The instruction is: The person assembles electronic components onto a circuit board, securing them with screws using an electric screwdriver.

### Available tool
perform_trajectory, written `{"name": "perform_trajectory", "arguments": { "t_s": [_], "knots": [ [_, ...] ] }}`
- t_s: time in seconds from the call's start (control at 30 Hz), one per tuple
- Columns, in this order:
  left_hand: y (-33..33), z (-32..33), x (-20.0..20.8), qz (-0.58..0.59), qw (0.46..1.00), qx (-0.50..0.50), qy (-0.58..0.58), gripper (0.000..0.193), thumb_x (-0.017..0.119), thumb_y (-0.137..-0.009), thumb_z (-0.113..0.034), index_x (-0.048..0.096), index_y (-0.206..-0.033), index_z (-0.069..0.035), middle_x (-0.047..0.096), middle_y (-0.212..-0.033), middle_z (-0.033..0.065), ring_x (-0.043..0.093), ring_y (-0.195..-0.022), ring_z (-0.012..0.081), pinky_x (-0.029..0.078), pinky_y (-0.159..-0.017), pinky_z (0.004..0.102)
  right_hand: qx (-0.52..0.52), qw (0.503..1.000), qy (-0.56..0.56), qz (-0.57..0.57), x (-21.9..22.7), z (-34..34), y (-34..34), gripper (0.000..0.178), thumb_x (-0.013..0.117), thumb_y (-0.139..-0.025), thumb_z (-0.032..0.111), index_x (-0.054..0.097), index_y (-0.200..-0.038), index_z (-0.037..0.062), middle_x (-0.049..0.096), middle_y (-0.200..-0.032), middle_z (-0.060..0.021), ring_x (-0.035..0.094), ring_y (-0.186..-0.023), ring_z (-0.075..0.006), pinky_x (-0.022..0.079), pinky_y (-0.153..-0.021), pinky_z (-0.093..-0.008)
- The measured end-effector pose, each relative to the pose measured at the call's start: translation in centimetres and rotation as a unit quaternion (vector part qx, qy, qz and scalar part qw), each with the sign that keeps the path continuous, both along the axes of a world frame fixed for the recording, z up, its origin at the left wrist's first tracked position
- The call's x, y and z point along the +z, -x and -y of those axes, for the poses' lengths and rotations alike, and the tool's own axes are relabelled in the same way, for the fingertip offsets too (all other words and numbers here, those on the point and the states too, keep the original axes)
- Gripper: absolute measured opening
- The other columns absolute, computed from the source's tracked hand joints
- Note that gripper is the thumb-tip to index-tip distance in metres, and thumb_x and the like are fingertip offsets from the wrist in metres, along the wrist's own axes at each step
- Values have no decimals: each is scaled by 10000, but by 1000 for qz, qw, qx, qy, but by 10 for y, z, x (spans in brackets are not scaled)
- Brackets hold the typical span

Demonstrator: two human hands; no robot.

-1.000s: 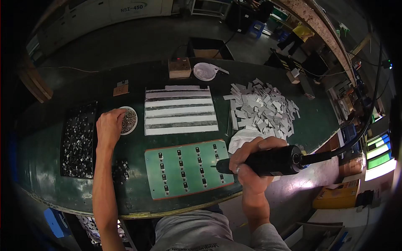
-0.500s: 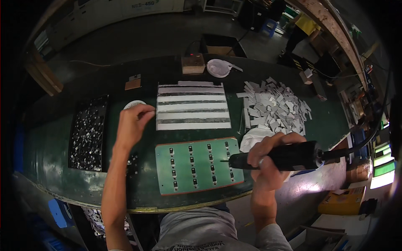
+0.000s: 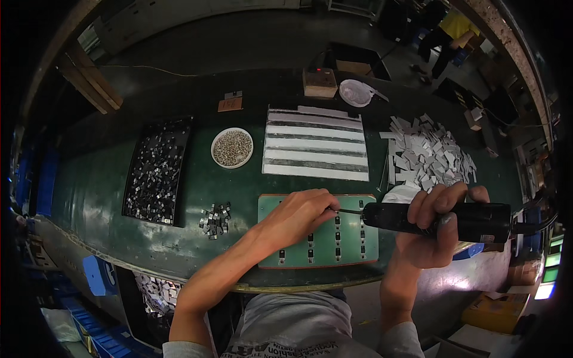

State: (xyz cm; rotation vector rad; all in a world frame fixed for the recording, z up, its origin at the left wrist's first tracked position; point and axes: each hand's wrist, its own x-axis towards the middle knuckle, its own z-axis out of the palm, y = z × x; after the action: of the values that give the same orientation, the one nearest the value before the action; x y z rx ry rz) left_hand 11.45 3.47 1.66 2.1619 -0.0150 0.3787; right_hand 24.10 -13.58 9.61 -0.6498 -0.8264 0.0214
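Observation:
My right hand is wrapped round a black electric screwdriver, held level with its thin bit pointing left. My left hand reaches over a green board, thumb and fingers pinched together at the bit's tip. Whatever lies in that pinch is too small to make out. Rows of small black components with metal tabs sit on the board, some hidden under my left hand and forearm. Beyond that hand stands a round white dish full of small metal screws.
A black tray of loose components lies at the left, with a small component pile nearby. A white-striped sheet, a heap of grey plates, a wooden box and a white bowl lie beyond. Someone in yellow stands farther back.
My left hand has come from beside the screw dish to the screwdriver's tip above the board, uncovering the dish. The screwdriver stays in my right hand. The whole view has shifted.

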Motion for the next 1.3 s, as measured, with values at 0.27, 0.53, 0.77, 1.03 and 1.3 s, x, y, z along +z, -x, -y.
{"name": "perform_trajectory", "arguments": {
  "t_s": [0.27,0.53,0.77,1.03,1.3],
  "knots": [
    [1,1,2,-8,999,-26,16,155,683,-917,-60,626,-1050,-6,662,-966,158,655,-929,386,527,-764,467,12,999,28,28,-1,1,5,564,640,-889,42,372,-1383,87,564,-945,-133,585,-638,-180,532,-533,-335],
    [2,1,1,-9,999,-44,-2,140,666,-921,-62,624,-1035,8,663,-973,164,654,-942,390,520,-774,468,44,997,51,38,-2,-5,9,575,698,-864,-11,391,-1342,80,591,-903,-144,605,-616,-189,571,-555,-348],
    [1,0,0,15,1000,13,20,168,708,-899,-24,653,-1053,18,708,-945,181,697,-864,367,556,-737,412,-66,991,111,20,0,-13,-5,572,657,-815,-66,427,-1330,33,629,-873,-174,603,-615,-173,546,-579,-285],
    [5,-3,-2,-27,996,26,77,167,740,-878,-19,671,-1026,15,726,-884,173,725,-810,335,563,-704,380,-89,980,175,-39,-13,-17,-32,552,680,-828,-79,444,-1316,21,640,-914,-166,604,-643,-167,531,-618,-282],
    [5,0,-3,-43,995,22,93,146,735,-884,-20,686,-1017,12,737,-905,170,741,-842,309,579,-734,365,-97,974,201,-38,-12,-27,-31,540,699,-818,-68,460,-1297,8,643,-900,-140,610,-650,-155,528,-615,-281]
  ]
}}
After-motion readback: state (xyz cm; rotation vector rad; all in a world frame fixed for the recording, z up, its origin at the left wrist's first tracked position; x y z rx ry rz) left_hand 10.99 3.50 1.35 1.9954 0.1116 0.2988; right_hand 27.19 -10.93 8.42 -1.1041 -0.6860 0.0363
